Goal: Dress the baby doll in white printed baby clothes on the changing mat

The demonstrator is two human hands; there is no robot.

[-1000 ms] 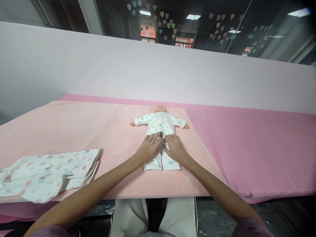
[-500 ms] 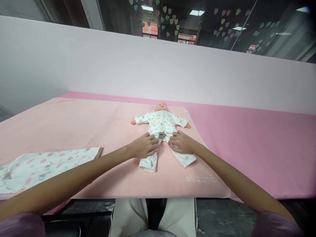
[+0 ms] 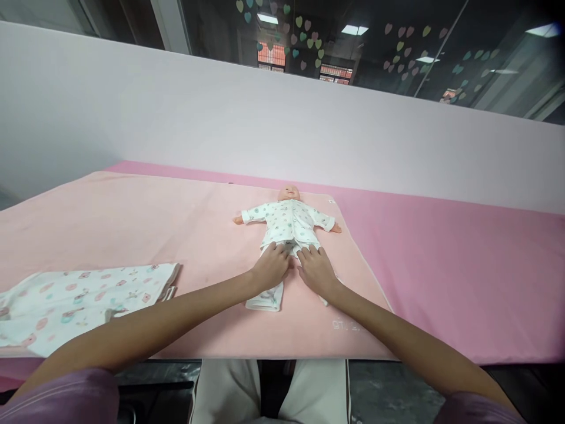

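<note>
On its back lies a baby doll (image 3: pixel 289 193), arms spread, head toward the wall. It wears a white printed baby top (image 3: pixel 286 221) and matching baby pants (image 3: pixel 265 298), whose legs are partly covered by my hands. My left hand (image 3: pixel 272 265) is closed on the pants near the waist, on the left side. Opposite it, my right hand (image 3: pixel 315 268) has its fingers curled over the pants on the right side, just below the top's hem. Both thumbs are near the middle, between the doll's legs. The fabric under my fingers is mostly hidden.
A folded white printed cloth (image 3: pixel 88 300) rests at the left near the front edge. Under the doll is a peach mat (image 3: pixel 198 218), laid over a pink table cover (image 3: pixel 463 271). A white wall (image 3: pixel 265 123) stands behind, with a window (image 3: pixel 366 47) above.
My hands have moved closer together and slightly toward the front, over the pants. The right pant leg is now mostly hidden behind my right hand. The view has shifted a little.
</note>
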